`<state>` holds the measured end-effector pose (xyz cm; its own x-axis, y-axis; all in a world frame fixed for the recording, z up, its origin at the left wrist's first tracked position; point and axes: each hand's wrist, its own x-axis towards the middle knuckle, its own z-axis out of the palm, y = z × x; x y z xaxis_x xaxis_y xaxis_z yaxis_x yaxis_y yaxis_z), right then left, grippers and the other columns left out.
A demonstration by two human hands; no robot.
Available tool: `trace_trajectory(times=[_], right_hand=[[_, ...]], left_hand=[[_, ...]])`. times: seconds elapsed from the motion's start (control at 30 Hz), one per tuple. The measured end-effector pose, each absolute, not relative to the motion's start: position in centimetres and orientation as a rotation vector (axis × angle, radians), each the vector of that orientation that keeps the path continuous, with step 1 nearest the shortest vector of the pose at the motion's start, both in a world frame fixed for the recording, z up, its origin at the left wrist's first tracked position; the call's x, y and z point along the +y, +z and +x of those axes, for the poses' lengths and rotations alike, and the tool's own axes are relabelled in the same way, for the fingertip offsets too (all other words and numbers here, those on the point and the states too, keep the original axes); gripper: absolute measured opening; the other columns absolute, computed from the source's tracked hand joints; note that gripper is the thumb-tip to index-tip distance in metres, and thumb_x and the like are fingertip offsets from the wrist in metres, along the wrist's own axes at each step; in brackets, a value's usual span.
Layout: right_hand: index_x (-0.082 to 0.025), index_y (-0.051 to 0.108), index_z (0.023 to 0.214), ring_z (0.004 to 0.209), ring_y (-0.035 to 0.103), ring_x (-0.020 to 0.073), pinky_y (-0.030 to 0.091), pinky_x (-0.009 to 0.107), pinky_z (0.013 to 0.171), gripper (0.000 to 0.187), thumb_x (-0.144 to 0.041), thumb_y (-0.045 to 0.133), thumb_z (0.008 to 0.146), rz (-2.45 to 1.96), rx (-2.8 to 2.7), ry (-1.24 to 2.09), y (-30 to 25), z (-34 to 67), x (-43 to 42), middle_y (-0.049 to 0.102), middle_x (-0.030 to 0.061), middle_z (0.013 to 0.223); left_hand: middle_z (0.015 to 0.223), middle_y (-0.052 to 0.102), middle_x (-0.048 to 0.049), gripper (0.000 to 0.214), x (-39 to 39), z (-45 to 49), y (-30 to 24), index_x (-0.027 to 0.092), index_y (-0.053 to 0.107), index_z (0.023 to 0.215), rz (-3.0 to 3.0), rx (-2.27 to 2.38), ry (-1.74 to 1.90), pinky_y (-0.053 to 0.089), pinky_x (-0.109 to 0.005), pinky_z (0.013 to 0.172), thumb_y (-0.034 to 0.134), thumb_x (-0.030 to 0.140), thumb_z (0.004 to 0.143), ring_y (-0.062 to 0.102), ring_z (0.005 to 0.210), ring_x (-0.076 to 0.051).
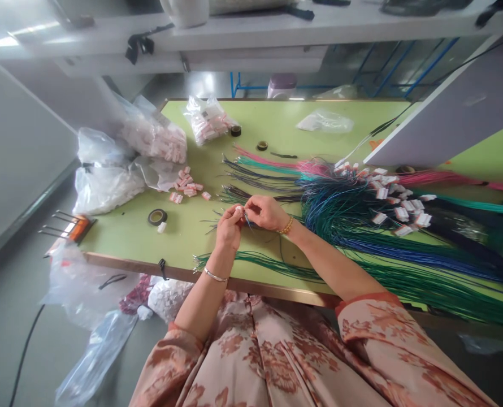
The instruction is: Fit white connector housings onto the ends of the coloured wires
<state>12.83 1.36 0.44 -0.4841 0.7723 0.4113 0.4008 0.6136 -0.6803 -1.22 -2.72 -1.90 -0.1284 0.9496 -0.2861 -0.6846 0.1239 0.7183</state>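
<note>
Above the green tabletop my two hands meet, fingertips nearly touching. My left hand (229,227) is closed around a small whitish connector housing (238,209), mostly covered by the fingers. My right hand (267,213) pinches a thin wire (248,220) right beside it; whether the wire's end is inside the housing cannot be made out. Behind and beside the hands lie bundles of pink (268,158), dark and green wires (272,263) with metal terminals at their left ends. Further right, a heap of white-and-orange connectors (402,213) sits on wires.
Loose pink-white connectors (187,186) lie by plastic bags (154,135) at the left. A black tape roll (157,216) and a white piece (161,227) are nearer. An orange pronged holder (78,229) stands at the left edge. A shelf (251,34) spans the back.
</note>
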Motion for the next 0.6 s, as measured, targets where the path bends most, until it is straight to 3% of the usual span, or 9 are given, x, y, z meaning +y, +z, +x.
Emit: trace_trajectory(times=[0.27,0.47,0.6], right_hand=[[-0.018,0.055,0.069,0.058,0.047,0.0114,0.035,0.024,0.058,0.013,-0.025,0.055,0.08,-1.004,-2.123,0.635,0.4,12.0,1.0,0.06,0.0022,0.066],[-0.016,0.062,0.073,0.058,0.049,0.0105,0.037,0.023,0.058,0.014,-0.026,0.057,0.08,-0.951,-2.128,0.801,1.1,13.6,2.1,0.063,0.0006,0.066],[-0.014,0.067,0.078,0.062,0.054,0.0126,0.041,0.024,0.061,0.02,-0.029,0.054,0.084,-1.147,-1.986,0.726,2.0,16.0,6.5,0.067,0.0032,0.072]], left_hand=[[0.068,0.063,0.0013,0.024,-2.9,-1.0,-2.0,0.014,0.071,0.08,0.411,0.975,1.459,0.041,-0.022,0.061,0.084,0.02,0.061,0.052,0.058,-0.006],[0.075,0.066,-0.0004,0.023,-3.4,-0.8,-1.3,0.015,0.07,0.081,0.441,1.008,1.466,0.042,-0.022,0.065,0.083,0.021,0.063,0.055,0.063,-0.007],[0.079,0.068,-0.0028,0.021,-3.4,-0.7,0.3,0.014,0.07,0.083,0.469,0.992,1.439,0.044,-0.022,0.067,0.081,0.018,0.066,0.056,0.067,-0.007]])
